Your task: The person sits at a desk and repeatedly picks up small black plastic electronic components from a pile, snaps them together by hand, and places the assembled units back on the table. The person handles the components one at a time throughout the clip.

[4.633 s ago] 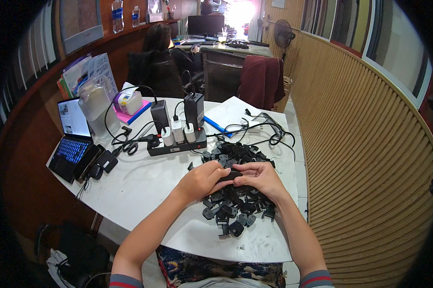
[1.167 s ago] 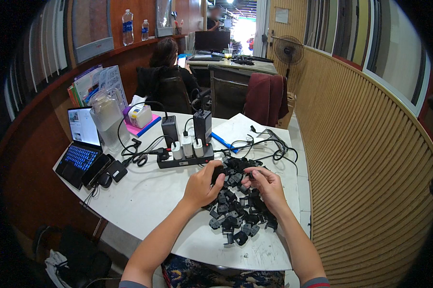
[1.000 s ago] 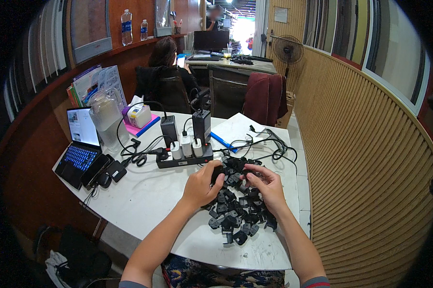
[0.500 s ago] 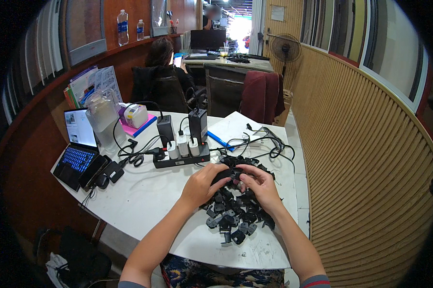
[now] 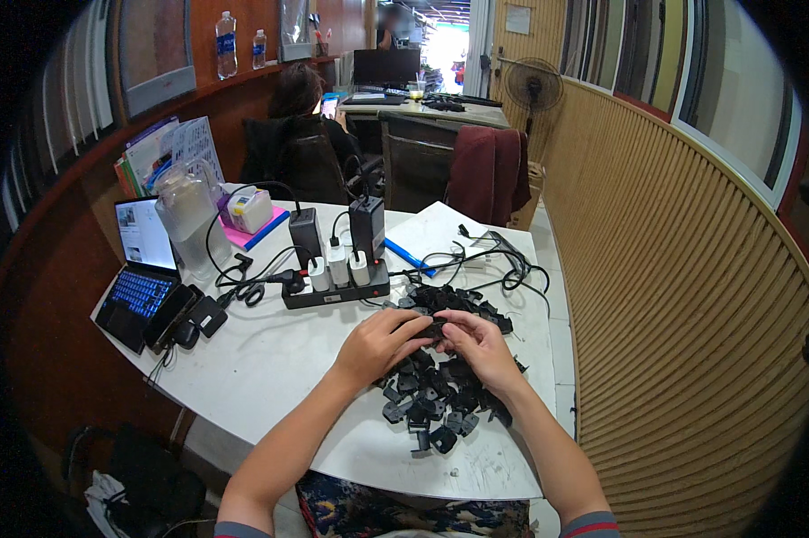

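My left hand (image 5: 384,342) and my right hand (image 5: 478,347) meet above a heap of small black plastic parts (image 5: 422,394) on the white table. Between their fingertips they grip a small black plastic part (image 5: 435,329), mostly covered by the fingers. Both hands are closed on it, thumbs toward me. More black parts (image 5: 463,302) lie just beyond the hands, close to some cables.
Behind the heap stands a black power strip (image 5: 333,297) with white chargers and black adapters. Loose cables (image 5: 517,269) lie at the far right. A laptop (image 5: 140,278) and water pitcher (image 5: 189,224) stand at left. Beyond the table, a person (image 5: 297,99) sits near a chair (image 5: 420,170).
My hands have drawn closer together, and the fingers now cover more of the black part. The view has shifted slightly; the heap looks the same.
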The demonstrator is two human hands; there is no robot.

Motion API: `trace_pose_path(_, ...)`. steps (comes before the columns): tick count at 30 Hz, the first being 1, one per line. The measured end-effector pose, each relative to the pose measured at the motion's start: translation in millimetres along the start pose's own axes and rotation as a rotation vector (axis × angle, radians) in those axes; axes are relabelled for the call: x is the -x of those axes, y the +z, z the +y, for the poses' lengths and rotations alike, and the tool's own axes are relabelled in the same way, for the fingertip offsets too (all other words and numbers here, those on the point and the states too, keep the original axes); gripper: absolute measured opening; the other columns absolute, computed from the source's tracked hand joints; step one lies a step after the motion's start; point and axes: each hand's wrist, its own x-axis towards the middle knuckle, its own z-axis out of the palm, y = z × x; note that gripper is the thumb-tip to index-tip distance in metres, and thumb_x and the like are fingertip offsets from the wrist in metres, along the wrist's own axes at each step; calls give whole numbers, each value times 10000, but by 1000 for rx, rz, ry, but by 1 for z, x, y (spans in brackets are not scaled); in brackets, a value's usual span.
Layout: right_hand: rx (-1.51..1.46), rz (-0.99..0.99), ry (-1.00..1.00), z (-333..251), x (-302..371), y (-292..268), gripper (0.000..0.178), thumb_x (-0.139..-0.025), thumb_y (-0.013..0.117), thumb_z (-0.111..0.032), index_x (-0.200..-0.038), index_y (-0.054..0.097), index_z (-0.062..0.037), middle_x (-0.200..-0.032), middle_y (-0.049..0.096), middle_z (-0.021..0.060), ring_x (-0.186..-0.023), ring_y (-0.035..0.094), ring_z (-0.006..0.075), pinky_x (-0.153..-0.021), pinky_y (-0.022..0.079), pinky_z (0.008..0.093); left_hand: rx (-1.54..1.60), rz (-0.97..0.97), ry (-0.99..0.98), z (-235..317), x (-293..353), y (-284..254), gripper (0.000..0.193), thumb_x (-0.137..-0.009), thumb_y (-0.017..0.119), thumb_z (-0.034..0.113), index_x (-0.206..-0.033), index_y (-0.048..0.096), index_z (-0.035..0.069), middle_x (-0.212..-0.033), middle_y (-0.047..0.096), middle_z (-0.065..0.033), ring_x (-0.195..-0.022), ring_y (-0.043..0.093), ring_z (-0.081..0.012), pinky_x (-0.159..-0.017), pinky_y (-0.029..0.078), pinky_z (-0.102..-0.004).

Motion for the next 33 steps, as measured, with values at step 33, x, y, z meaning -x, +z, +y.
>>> trace_pose_path(33, 392, 204, -151, -17, 0, -28, 296, -987, 700, -141, -1251, 712, -7, -1095, 769, 95, -999, 710, 165, -868, 558, 296, -76, 69, -117, -10, -9, -17, 368, -821, 838, 105, -1158, 694, 63, -1127, 701, -134, -1001, 682, -339, -839, 564, -411)
